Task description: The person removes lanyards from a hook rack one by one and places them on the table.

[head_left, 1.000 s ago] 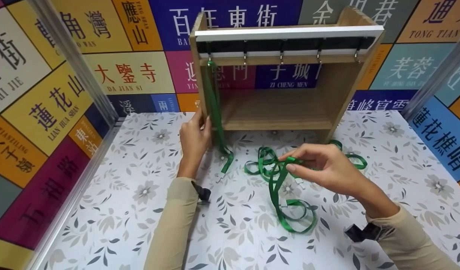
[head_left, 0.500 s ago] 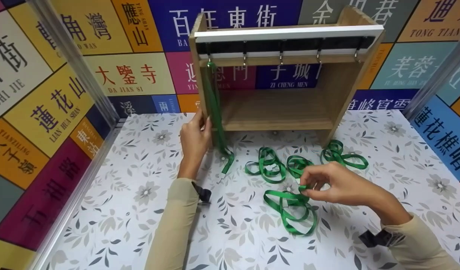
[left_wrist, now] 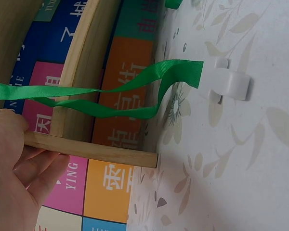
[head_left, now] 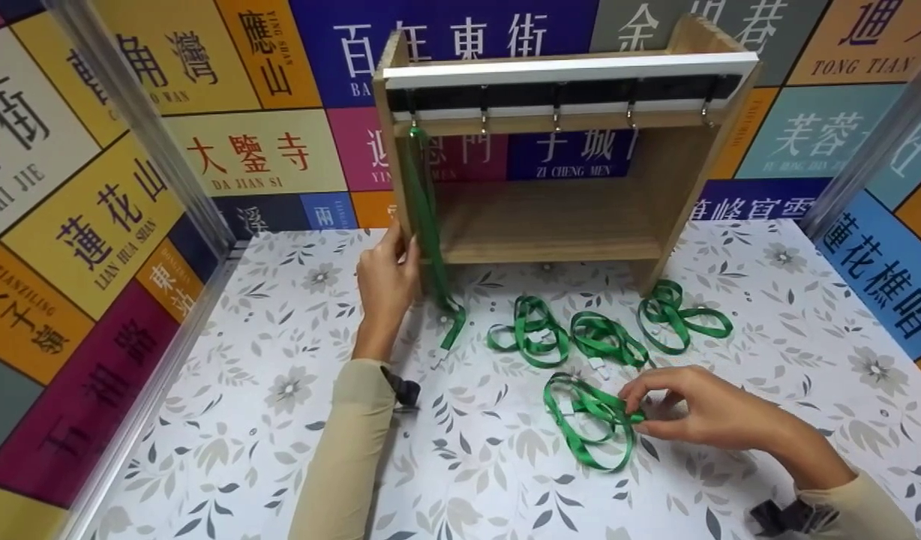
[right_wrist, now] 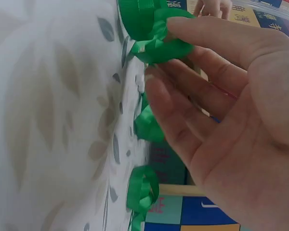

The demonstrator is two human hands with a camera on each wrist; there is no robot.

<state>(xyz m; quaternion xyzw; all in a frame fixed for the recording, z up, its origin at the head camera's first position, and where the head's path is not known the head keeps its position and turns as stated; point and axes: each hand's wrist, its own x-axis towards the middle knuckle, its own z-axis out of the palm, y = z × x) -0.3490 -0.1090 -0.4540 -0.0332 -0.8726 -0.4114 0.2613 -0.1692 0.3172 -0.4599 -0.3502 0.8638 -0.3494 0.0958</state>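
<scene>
My left hand (head_left: 387,281) grips the left side panel of a wooden rack (head_left: 550,251), thumb and fingers on either side of its edge (left_wrist: 101,151). A green lanyard (head_left: 427,217) hangs from the rack's leftmost hook, its white plastic clip (left_wrist: 233,83) down at the tabletop. At the front, my right hand (head_left: 712,412) pinches the right side of a loosely looped green lanyard (head_left: 580,450) between thumb and fingers. Most of that lanyard's loops lie on the table. In the right wrist view, the pinched ribbon (right_wrist: 166,50) shows at the thumb tip.
Three more looped green lanyards lie before the rack: one at left (head_left: 532,360), one in the middle (head_left: 610,352), one at right (head_left: 674,349). Several metal hooks (head_left: 556,120) line the rack's top bar. Panels with printed characters (head_left: 262,161) enclose the flower-patterned table (head_left: 243,420).
My right hand has moved toward me and to the right, drawing the raised part of the front lanyard away from the others and lowering it. My left hand stays on the rack.
</scene>
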